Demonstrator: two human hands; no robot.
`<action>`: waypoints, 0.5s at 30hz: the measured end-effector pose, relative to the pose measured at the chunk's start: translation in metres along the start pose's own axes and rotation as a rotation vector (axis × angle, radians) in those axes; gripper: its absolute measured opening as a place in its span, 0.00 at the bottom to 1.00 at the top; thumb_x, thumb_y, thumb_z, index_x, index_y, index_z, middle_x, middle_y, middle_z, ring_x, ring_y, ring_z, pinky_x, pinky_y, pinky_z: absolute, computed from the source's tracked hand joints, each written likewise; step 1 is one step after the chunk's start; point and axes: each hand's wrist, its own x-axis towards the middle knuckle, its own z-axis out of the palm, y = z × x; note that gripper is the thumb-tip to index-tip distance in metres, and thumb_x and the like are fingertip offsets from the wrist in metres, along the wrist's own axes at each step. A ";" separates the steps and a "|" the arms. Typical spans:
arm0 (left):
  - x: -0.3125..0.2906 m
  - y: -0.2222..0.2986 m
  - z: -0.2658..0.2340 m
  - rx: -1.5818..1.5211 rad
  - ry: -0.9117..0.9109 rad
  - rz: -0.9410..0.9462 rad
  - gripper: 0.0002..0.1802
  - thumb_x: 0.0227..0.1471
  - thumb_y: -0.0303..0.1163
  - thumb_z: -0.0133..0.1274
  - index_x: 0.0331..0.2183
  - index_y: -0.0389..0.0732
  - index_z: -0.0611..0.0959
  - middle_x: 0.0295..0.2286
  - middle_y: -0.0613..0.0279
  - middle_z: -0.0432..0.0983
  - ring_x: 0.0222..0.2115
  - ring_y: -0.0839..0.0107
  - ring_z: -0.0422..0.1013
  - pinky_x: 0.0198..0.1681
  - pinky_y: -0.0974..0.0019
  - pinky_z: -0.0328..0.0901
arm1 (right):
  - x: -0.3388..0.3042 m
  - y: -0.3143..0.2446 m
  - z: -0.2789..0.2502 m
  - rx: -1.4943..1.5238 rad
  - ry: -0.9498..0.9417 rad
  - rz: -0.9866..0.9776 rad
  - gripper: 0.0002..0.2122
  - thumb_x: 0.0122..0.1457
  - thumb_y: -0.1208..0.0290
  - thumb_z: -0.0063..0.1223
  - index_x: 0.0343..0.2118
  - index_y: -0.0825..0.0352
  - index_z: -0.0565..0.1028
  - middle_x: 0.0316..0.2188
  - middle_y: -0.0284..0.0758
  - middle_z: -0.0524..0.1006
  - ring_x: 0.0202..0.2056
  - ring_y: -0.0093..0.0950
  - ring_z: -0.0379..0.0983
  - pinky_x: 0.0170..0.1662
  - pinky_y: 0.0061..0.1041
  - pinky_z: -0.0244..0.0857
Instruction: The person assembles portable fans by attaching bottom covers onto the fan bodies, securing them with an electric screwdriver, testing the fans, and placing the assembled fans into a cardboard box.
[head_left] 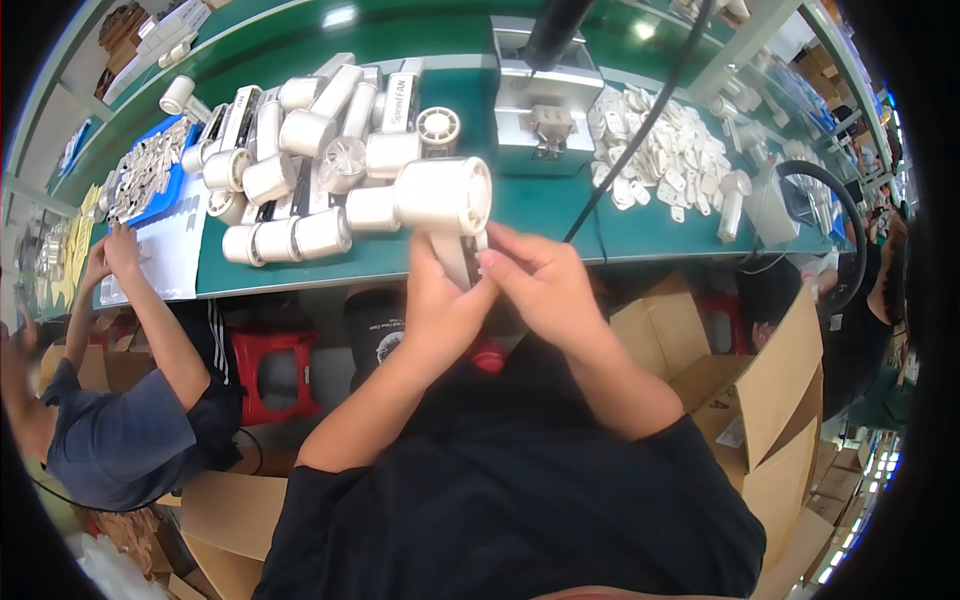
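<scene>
Between my hands, in front of the table edge, a white handheld fan is held upright with its round head on top. My left hand is closed around its handle from the left. From the right, my right hand pinches at the handle's side, thumb and fingertips pressed close together. Whether a small part sits between those fingertips is hidden. A pile of similar white handheld fans lies on the table just beyond, the nearest ones touching edge to edge.
A metal press-like fixture stands behind the fan, with a black cable hanging in front. White flat pieces are heaped to its right. A co-worker's hands work at the left, near a blue tray. Open cardboard boxes flank me.
</scene>
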 end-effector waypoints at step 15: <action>-0.004 0.001 -0.002 0.094 -0.089 0.033 0.33 0.43 0.32 0.59 0.47 0.31 0.62 0.40 0.48 0.68 0.40 0.62 0.69 0.43 0.64 0.64 | -0.006 -0.005 -0.010 -0.376 0.015 -0.222 0.11 0.51 0.76 0.55 0.37 0.75 0.74 0.27 0.40 0.74 0.28 0.30 0.71 0.31 0.23 0.63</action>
